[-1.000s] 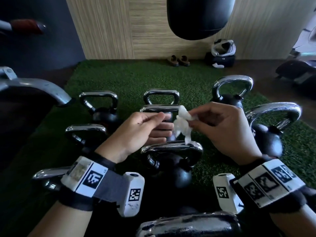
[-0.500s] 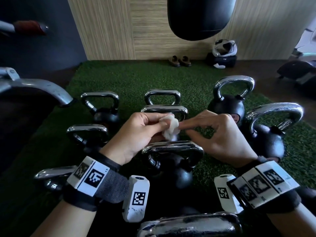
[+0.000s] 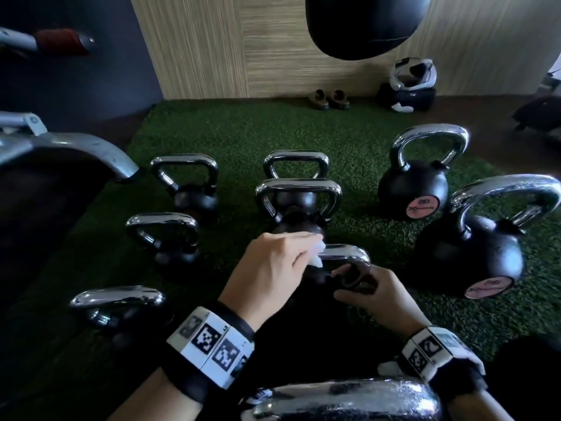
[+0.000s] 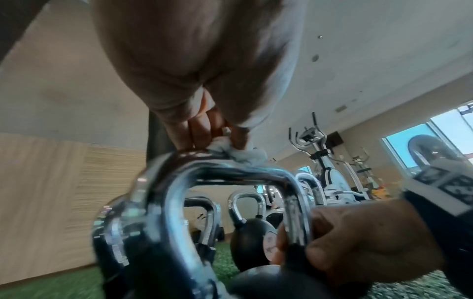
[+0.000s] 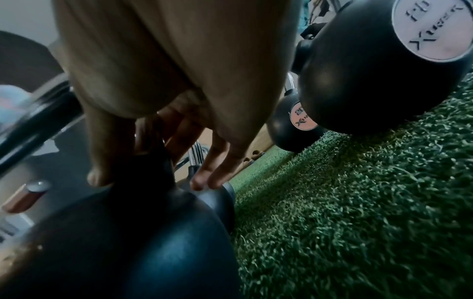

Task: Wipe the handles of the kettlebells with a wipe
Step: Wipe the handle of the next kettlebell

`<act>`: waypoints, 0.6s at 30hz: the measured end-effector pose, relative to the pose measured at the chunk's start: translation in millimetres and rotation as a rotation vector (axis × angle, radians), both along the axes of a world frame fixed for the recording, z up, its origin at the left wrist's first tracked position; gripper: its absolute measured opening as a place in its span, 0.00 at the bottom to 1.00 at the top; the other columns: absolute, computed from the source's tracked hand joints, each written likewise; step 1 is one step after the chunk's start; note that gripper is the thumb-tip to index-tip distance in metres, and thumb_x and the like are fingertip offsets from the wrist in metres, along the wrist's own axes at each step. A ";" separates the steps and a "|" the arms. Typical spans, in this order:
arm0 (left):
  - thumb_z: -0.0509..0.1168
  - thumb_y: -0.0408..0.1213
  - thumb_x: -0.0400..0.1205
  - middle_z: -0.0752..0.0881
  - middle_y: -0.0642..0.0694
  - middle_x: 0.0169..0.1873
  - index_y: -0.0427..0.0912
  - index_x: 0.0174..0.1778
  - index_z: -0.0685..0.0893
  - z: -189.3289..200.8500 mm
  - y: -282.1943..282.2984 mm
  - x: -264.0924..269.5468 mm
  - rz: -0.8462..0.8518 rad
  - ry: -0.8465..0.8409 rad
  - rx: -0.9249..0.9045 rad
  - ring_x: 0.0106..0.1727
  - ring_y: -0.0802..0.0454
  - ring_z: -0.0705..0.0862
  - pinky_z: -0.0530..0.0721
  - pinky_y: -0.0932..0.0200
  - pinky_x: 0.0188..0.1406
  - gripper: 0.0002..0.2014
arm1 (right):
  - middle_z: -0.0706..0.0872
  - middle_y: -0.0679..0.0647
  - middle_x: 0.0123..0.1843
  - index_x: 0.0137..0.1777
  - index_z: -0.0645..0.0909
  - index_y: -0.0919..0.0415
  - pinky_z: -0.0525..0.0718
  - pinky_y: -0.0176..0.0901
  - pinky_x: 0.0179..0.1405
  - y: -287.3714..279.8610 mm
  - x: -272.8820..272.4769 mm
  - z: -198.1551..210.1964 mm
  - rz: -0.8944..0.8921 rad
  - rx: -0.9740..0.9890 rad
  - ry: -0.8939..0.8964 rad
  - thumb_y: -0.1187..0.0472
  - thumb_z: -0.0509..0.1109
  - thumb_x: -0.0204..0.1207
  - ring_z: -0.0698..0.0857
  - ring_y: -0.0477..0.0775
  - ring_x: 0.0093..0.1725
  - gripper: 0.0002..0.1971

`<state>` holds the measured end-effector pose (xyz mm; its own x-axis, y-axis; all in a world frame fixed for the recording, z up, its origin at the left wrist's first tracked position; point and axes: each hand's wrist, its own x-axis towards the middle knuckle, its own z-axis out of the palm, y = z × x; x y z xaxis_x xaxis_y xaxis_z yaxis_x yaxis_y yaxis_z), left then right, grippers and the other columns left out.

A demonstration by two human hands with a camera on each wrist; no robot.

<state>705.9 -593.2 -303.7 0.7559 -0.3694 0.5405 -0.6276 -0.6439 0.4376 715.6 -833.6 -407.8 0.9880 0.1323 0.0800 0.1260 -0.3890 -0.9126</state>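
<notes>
Left hand (image 3: 274, 265): pinching the wipe (image 3: 315, 253) onto the middle kettlebell's handle (image 3: 343, 253).
Right hand (image 3: 368, 291): grip closed around that handle's side.
Progress: seemingly early; the other kettlebells probably await wiping.

Head view high, looking down and forward, both wrist views low and close, all sharing the chrome handle (image 3: 343, 253).

Gym, indoor. Evidence: chrome-handled black kettlebells (image 3: 413, 189) in rows on green artificial turf (image 3: 243, 132); punching bag (image 3: 364, 22) hanging overhead; elliptical trainers (image 4: 330, 174) along far wall; metal machine frame (image 3: 76, 150) at left; wood-panel wall (image 3: 212, 47).
</notes>
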 end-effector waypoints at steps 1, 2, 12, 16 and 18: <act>0.70 0.37 0.85 0.94 0.56 0.51 0.45 0.53 0.93 -1.4 7.8 1.6 0.021 -0.011 -0.023 0.52 0.59 0.92 0.91 0.55 0.52 0.06 | 0.95 0.48 0.50 0.54 0.91 0.45 0.89 0.56 0.62 1.4 -0.8 -3.2 -0.005 0.021 -0.004 0.56 0.89 0.65 0.93 0.51 0.53 0.18; 0.71 0.35 0.85 0.94 0.54 0.50 0.43 0.53 0.93 -3.6 15.2 2.7 0.033 -0.024 -0.036 0.51 0.59 0.92 0.91 0.55 0.53 0.05 | 0.95 0.49 0.49 0.54 0.91 0.45 0.90 0.56 0.62 2.5 -2.1 -5.9 -0.009 0.042 -0.002 0.56 0.89 0.65 0.93 0.52 0.52 0.18; 0.69 0.30 0.86 0.91 0.55 0.61 0.41 0.69 0.89 -43.7 49.1 -7.0 0.127 0.178 -0.450 0.63 0.65 0.89 0.85 0.63 0.69 0.15 | 0.95 0.50 0.52 0.54 0.92 0.47 0.89 0.63 0.64 7.1 -5.0 -14.8 -0.030 0.144 -0.022 0.53 0.88 0.61 0.94 0.54 0.54 0.20; 0.66 0.25 0.87 0.89 0.55 0.65 0.43 0.73 0.85 -55.1 48.0 -11.6 0.118 0.207 -0.502 0.67 0.62 0.87 0.81 0.64 0.72 0.18 | 0.95 0.48 0.52 0.53 0.92 0.48 0.88 0.60 0.65 7.9 -5.2 -14.5 -0.032 0.146 -0.047 0.58 0.89 0.63 0.93 0.51 0.55 0.18; 0.64 0.27 0.88 0.90 0.59 0.64 0.47 0.72 0.85 -67.7 54.8 -8.7 0.141 0.307 -0.580 0.69 0.62 0.86 0.82 0.58 0.74 0.18 | 0.95 0.48 0.51 0.53 0.92 0.47 0.88 0.58 0.65 7.9 -5.9 -13.7 -0.031 0.154 -0.048 0.59 0.89 0.63 0.93 0.51 0.54 0.18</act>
